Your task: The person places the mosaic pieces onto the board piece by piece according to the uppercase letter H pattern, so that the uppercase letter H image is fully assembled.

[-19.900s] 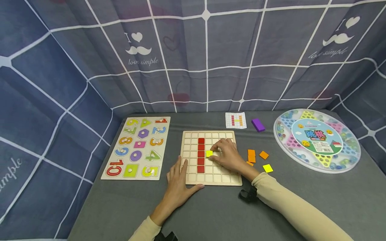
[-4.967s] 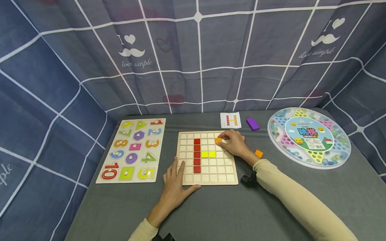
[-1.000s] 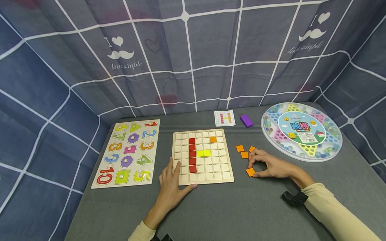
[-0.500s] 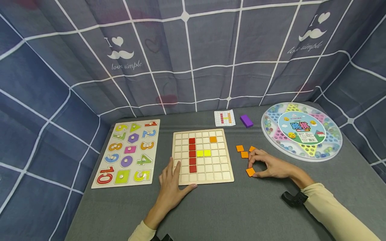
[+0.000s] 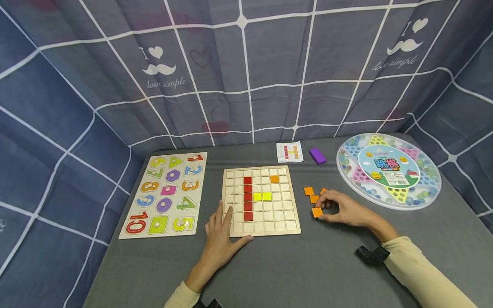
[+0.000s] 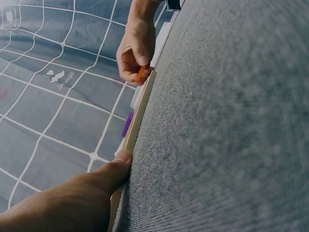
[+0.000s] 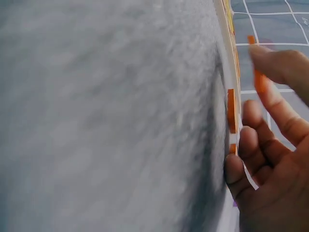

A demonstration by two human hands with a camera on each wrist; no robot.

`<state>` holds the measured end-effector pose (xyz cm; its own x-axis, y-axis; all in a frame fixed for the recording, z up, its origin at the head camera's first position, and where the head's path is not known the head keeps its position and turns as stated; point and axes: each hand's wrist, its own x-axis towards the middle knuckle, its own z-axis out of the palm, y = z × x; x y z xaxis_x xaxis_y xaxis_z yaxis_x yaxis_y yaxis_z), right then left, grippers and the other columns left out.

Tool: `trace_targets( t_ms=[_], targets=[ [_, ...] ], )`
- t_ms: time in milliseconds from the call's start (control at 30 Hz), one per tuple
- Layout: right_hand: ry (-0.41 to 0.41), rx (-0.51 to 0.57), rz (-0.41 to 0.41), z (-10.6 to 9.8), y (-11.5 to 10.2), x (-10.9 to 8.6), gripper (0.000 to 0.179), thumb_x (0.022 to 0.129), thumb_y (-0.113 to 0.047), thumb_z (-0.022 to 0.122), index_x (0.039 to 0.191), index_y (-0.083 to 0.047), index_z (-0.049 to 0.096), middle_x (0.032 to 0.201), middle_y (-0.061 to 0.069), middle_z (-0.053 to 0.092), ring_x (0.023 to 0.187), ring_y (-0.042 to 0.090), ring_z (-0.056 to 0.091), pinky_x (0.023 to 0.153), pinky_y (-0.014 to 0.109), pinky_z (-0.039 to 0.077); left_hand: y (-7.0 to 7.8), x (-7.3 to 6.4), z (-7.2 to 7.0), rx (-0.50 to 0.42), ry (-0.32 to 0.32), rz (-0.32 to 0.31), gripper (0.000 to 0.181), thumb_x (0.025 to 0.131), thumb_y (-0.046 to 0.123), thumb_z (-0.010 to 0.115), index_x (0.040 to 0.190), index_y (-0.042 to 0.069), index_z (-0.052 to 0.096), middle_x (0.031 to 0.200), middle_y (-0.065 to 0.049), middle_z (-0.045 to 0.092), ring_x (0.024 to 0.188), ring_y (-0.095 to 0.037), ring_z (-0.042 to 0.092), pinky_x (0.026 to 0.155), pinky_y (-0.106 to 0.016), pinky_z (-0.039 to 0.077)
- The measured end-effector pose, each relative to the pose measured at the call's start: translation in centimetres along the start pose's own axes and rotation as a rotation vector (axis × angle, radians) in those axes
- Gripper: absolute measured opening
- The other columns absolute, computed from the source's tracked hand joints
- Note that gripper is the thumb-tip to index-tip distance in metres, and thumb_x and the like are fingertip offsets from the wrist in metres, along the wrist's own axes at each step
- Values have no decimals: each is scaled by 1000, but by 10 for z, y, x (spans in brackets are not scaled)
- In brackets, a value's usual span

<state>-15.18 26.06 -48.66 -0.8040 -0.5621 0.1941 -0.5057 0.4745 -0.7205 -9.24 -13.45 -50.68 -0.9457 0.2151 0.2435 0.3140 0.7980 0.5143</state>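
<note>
My right hand (image 5: 344, 209) pinches a square orange tile (image 5: 317, 212) between thumb and index finger; the right wrist view shows that tile (image 7: 259, 79) raised above the others. Several more orange tiles (image 5: 308, 191) lie just beyond these fingers, one partly hidden by them. My left hand (image 5: 220, 239) rests with extended fingers along the near left corner of the wooden grid board (image 5: 265, 226), its thumb (image 6: 120, 166) against the near edge. On the board stand a column of red tiles (image 5: 248, 196), two yellow tiles (image 5: 262, 196) in a row beside it, and one orange tile (image 5: 274, 179) at upper right.
Behind the board lie a small pattern card (image 5: 289, 152) and a purple block (image 5: 317, 156). A number-and-shape puzzle board (image 5: 163, 192) is at the left, a round Chinese checkers set (image 5: 389, 171) at the right. A grid-patterned curtain (image 5: 269, 64) hangs behind the table.
Over the last half second the right hand has lifted the nearest orange tile slightly off the table. Earlier, the second yellow tile and the orange tile came onto the board. The left hand stays put.
</note>
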Motion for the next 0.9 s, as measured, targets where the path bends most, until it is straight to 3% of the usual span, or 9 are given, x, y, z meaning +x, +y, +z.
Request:
trace_targets(
  t_ms=[133,267,600,900],
  targets=[
    [49,19,8,4,-5,14,28,76,-4,83,97,-12,65,90,4,61,78,22,55,70,27,47,0,0,0,0,0,-3,105,71,57,80,148,-1,38,160,-26,18,134,-42,30,94,-50,22],
    [57,31,48,11,-10,31,27,76,-4,83,96,-10,66,88,11,60,78,28,55,68,31,47,0,-1,0,4,7,3,105,71,56,80,148,-1,39,159,-27,19,133,-42,31,92,-50,23],
    [123,31,19,31,-12,82,25,76,-15,85,95,-16,69,95,0,63,88,19,55,77,28,49,1,-2,1,14,2,-4,103,72,56,80,147,-1,39,160,-26,18,136,-43,30,92,-51,23],
    [126,12,65,46,-6,108,27,75,-17,86,95,-13,68,93,0,63,87,14,56,81,27,46,2,-2,0,11,-9,-8,104,72,57,79,148,-1,38,160,-25,16,137,-42,29,95,-51,23]
  ],
)
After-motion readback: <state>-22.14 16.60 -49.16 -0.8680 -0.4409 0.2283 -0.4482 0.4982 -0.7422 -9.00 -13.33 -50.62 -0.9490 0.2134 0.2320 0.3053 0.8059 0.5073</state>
